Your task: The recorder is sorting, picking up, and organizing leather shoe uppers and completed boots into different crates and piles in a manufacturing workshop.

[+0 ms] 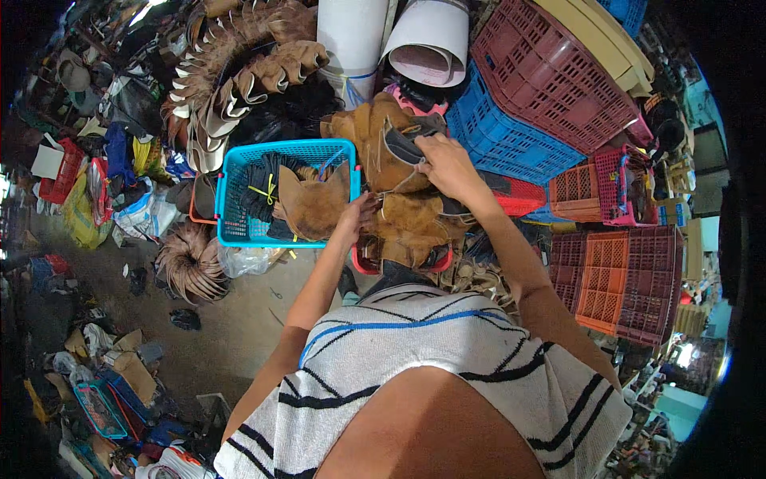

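Observation:
Brown suede pieces that look like shoe uppers lie heaped in front of me, over a red basket [368,263]. My right hand [448,165] is closed on the edge of one brown shoe upper [388,171], at its dark grey lined opening. Lower and to the left, my left hand [357,217] is at the near left side of that heap, beside the turquoise basket's rim. Its fingers are bent and in shadow, and what they hold is hard to make out. More brown uppers [411,223] lie just below the right hand.
A turquoise basket [287,147] at the left holds a large brown leather piece [315,199] and dark bundles tied with yellow. Rows of stacked uppers [231,104] curve behind it. Blue crates [503,128] and maroon crates [550,68] stand at right, near white rolls [351,40].

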`<state>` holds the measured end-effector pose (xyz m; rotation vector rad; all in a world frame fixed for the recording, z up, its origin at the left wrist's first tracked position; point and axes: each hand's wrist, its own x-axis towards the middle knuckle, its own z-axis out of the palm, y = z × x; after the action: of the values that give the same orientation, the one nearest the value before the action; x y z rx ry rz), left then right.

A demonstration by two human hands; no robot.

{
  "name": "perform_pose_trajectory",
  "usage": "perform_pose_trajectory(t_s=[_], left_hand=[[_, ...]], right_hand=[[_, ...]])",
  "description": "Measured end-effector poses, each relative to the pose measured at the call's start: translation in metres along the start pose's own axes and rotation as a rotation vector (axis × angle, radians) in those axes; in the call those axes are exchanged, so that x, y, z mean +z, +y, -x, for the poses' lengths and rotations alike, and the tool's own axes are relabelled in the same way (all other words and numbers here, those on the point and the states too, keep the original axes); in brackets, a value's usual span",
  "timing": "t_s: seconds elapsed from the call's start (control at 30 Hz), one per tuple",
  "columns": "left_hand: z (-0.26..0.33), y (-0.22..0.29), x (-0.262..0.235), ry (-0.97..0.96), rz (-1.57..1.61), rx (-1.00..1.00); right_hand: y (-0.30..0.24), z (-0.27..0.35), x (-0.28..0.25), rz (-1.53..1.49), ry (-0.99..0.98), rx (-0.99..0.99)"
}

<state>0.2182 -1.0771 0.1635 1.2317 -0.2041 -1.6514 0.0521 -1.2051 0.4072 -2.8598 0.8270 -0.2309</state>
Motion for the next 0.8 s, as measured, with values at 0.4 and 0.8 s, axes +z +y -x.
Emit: perform_pose_trajectory(t_s=[0.4,0.8], left_hand=[[-0.047,0.000,0.015,0.048,0.063,0.066],[-0.134,-0.033,0.030,0.128,0.178,-0.023]], right_hand=[[-0.003,-0.034,0.068,0.181,-0.160,-0.025],[0.125,-0.013,0.106,-0.153,0.066,0.377]])
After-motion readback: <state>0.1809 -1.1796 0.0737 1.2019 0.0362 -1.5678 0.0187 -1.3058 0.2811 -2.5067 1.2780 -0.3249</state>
